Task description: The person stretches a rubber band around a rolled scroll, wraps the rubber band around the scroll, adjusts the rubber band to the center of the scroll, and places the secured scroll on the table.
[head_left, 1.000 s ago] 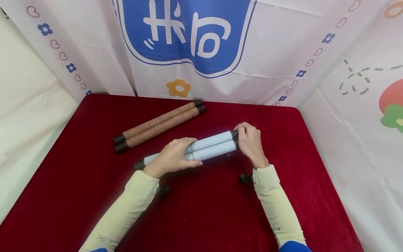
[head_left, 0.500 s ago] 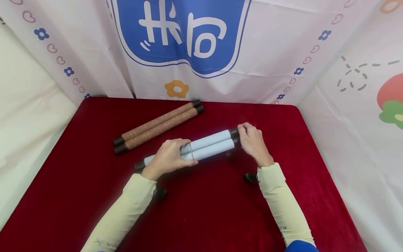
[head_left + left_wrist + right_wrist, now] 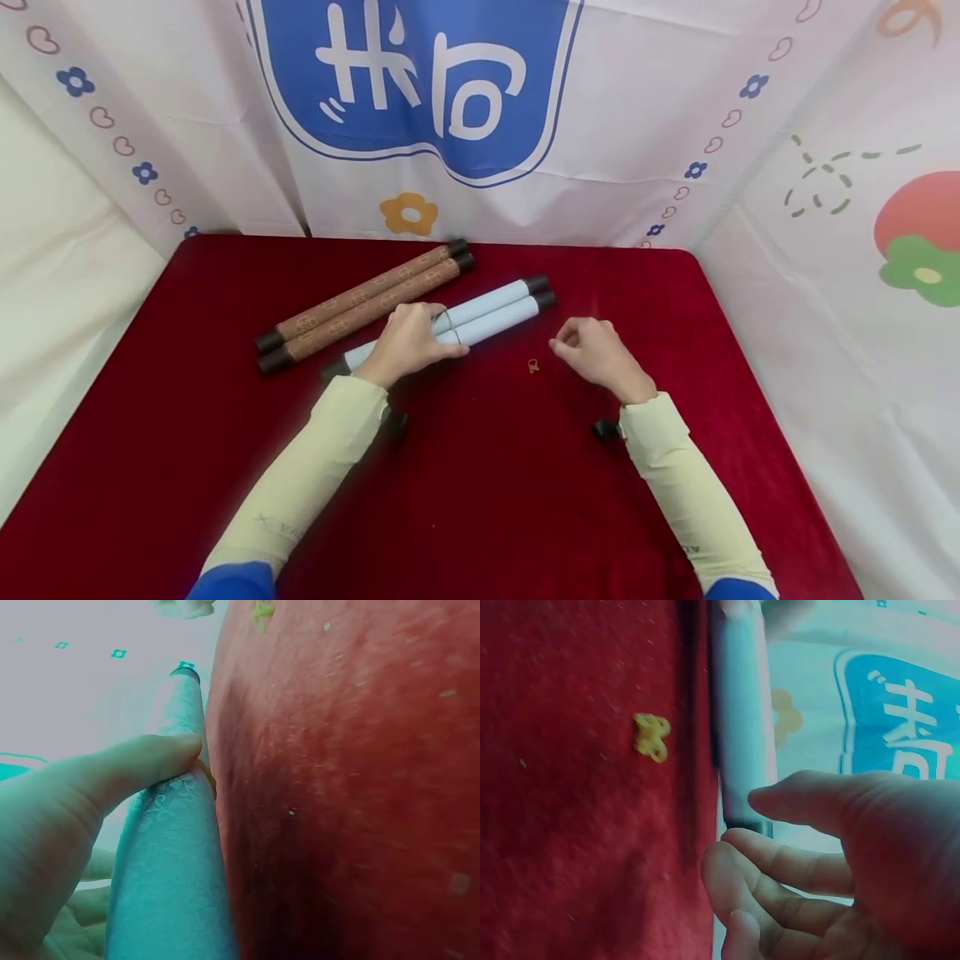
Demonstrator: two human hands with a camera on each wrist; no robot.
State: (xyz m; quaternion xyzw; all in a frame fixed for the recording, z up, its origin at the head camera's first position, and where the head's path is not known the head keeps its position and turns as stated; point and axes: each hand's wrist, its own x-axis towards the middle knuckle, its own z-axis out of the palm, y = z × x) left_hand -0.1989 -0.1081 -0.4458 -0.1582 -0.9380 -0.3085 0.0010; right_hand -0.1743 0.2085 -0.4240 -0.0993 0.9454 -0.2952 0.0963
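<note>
My left hand grips a light blue double-roller scroll with dark end caps, thumb on the near side and fingers over the far side. A thin rubber band circles the scroll beside the thumb. In the left wrist view the thumb presses on the blue roll near the band. My right hand hovers off the scroll's right end, fingers loosely curled and holding nothing. A second, twisted yellowish rubber band lies on the red cloth left of that hand; the right wrist view shows the yellow band too.
A brown patterned double-roller scroll with black caps lies behind the blue one, towards the back left. Red velvet cloth covers the table. A printed white curtain stands along the back edge, with white side walls.
My left hand has shifted the blue scroll away from me, towards the brown one. My right hand has let go of its end caps and drawn back, exposing the loose rubber band.
</note>
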